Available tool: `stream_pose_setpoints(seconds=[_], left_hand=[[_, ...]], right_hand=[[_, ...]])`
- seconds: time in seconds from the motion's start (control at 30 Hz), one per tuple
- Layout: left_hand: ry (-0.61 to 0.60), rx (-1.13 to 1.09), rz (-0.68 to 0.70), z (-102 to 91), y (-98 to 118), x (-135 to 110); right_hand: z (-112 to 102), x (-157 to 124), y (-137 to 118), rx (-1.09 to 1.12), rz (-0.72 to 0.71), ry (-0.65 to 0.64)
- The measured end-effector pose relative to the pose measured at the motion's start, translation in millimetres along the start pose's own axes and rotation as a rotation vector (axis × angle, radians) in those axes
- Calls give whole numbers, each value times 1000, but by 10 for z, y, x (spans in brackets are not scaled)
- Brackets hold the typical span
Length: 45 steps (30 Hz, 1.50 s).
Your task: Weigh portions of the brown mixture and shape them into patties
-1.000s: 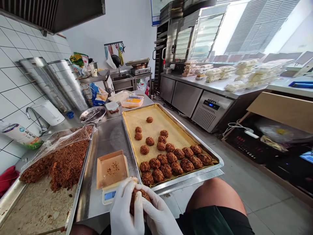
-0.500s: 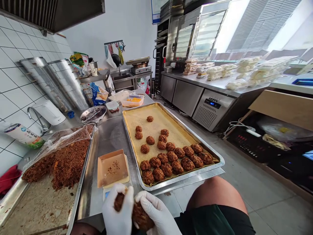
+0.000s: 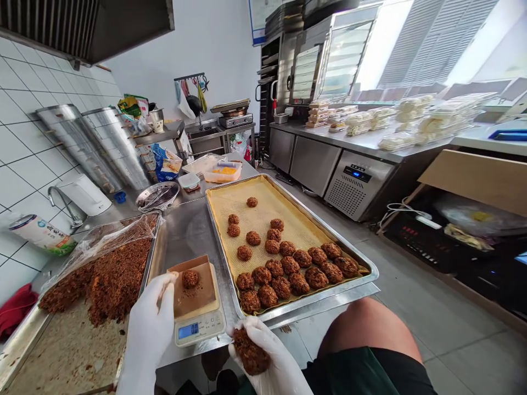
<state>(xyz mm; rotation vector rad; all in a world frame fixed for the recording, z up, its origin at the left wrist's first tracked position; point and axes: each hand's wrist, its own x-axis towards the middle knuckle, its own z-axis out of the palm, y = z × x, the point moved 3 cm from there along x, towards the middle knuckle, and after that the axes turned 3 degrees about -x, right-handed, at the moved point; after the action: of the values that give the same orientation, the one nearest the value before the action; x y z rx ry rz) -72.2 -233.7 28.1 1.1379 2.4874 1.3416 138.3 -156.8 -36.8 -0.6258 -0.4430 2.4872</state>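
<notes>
Nearest the camera, at the bottom edge of the view, the right hand (image 3: 280,368) wears a white glove and is turned palm up. Its fingers (image 3: 263,336) curl around a lump of mix (image 3: 251,356), dark brown, coarse and crumbly, rounded but rough. The lump is held just off the front edge of the tabletop (image 3: 187,230).

To its left, the gloved left hand (image 3: 148,328) reaches forward with the wrist low. Its fingers are loosely spread and hold nothing, and their tips are at the left edge of the brown paper tray (image 3: 203,296) on the small scale (image 3: 200,329). A small ball (image 3: 190,278) of the same mix sits on that paper, apart from the hand.

Beyond the left hand, a shallow metal tray (image 3: 18,345) holds a heap of loose mix (image 3: 111,274) under crumpled plastic film. Right of the scale, a baking tray (image 3: 325,299) with a tan liner carries rows of patties (image 3: 288,273), packed closely at the near end and sparser further back.
</notes>
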Motion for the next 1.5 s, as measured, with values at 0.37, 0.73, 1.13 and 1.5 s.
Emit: stream_pose_setpoints(seconds=[0.37, 0.73, 1.13, 1.5], left_hand=[[-481, -213, 245, 576, 654, -919], [-588, -32, 319, 535, 550, -953], [-658, -85, 338, 537, 523, -968], [-289, -8, 250, 293, 465, -834]], right_hand=[[0, -162, -118, -347, -2, -89], [-53, -202, -158, -454, 101, -162], [-46, -282, -153, -493, 89, -249], [-215, -99, -4, -218, 100, -55]])
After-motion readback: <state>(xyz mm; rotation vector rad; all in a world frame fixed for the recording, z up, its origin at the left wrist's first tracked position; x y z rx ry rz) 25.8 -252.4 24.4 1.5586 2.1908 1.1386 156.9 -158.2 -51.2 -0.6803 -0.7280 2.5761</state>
